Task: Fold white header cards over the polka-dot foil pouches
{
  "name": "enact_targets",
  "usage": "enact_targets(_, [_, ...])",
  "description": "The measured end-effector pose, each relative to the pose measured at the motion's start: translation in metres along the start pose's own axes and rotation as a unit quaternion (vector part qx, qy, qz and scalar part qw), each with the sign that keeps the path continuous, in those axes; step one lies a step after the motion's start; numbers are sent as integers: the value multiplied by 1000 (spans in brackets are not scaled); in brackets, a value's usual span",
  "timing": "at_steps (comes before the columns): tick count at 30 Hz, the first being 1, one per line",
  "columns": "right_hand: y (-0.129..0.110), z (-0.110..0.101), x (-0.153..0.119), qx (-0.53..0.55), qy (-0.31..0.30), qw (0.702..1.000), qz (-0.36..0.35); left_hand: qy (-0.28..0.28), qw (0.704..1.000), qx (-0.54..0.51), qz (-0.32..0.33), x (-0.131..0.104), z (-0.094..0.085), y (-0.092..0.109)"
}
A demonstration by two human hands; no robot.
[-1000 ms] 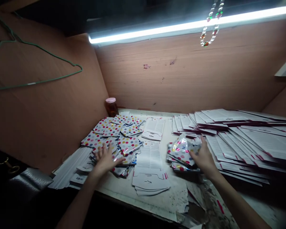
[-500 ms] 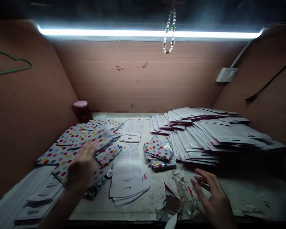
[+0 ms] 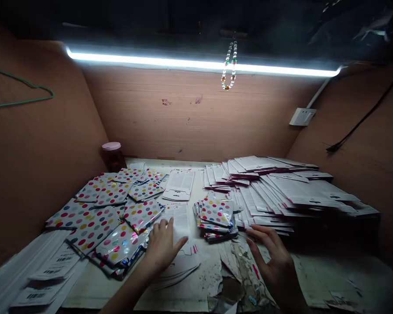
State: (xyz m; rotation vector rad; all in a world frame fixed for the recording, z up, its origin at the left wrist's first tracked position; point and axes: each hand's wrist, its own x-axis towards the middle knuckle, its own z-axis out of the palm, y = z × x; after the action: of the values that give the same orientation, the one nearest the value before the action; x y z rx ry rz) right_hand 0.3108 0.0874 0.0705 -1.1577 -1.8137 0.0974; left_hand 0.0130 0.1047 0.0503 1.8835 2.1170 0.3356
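Note:
My left hand (image 3: pixel 163 244) is over a fanned stack of white printed cards (image 3: pixel 183 261), thumb and fingers apart, nothing held. Whether its fingertips touch the top card, I cannot tell. To its left lies a spread pile of polka-dot packets (image 3: pixel 118 235) with shiny, clear-looking wrapping. My right hand (image 3: pixel 275 261) is open and empty above the worn front of the table, fingers slightly curled. Between and beyond my hands sits a smaller stack of polka-dot packets (image 3: pixel 217 213). A second stack of white cards (image 3: pixel 179 184) lies farther back.
Many overlapping white card packs (image 3: pixel 281 192) are heaped at the right. Long white sheets with barcode labels (image 3: pixel 57 266) lie at the left front. A jar with a pink lid (image 3: pixel 112 147) stands in the back left corner. A bead string (image 3: pixel 228 72) hangs by the lamp (image 3: pixel 183 63).
My left hand has moved right, from the large polka-dot pile to the white cards; a blurred packet by its fingers now lies on that pile. My right hand shifted slightly left. The view tilted up.

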Motion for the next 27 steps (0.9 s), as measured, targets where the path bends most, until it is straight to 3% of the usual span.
enact_targets(4, [-31,48,-11,108,-97,989,-34,70,989,2,-133,-22,4,-39])
enact_targets(8, [-63,79,-38,202,-195,958,-48,98,976,-73,-181,-16,-2,-65])
enact_targets(10, [-69,83,-50,245,-216,945,-6,121,966,-131,-189,-16,-10,-73])
enact_targets(12, [-74,84,-58,319,-220,918,85,157,947,-203,-192,-22,-16,-74])
enact_targets(14, [-82,88,-64,450,-216,837,226,184,918,-297,-187,-32,-18,-69])
enact_targets(16, [-94,95,-68,587,-183,706,353,194,880,-395,-176,-45,-13,-57])
enact_targets(18, [-107,104,-71,674,-127,596,419,193,843,-474,-163,-60,-4,-41])
enact_targets(20, [-116,112,-74,711,-79,541,443,187,798,-553,-147,-76,10,-26])
enact_targets(22, [-119,118,-76,716,-60,515,467,174,744,-632,-126,-94,27,-15])
enact_targets(24, [-117,120,-77,699,-56,516,492,144,736,-652,-114,-111,46,-9])
enact_targets(27, [-114,115,-76,661,-49,546,513,103,737,-655,-132,-135,66,-8])
